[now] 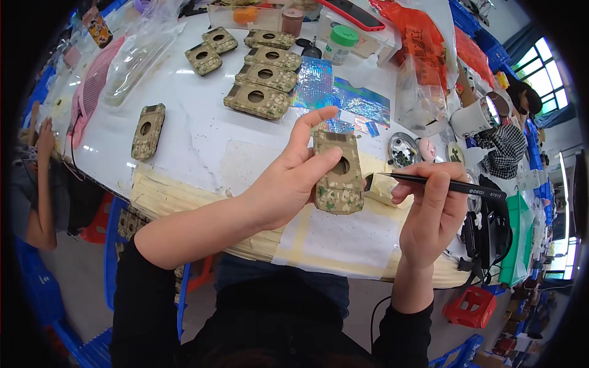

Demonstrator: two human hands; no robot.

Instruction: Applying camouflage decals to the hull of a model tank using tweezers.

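Observation:
My left hand [282, 184] grips a camouflage-painted toy tank hull [338, 195] with a round hole in its top; the thumb lies across the hull near that hole and the index finger sticks up. In my right hand [433, 211], black tweezers [469, 187] are pinched, pointing left. At their tips, close beside the hull's right side, is a small dark piece [369, 181]; whether it touches the hull I cannot tell. Similar hulls [254, 107] stand in a group at the back, and one lone hull [148, 132] lies to the left.
Shiny holographic sheets [362, 105] lie behind my hands. A metal dish [404, 147] with small dark green bits stands right of them. Farther back are a green-lidded jar [341, 46] and a red-edged phone [353, 13]. A co-worker's arm [44, 178] shows at far left.

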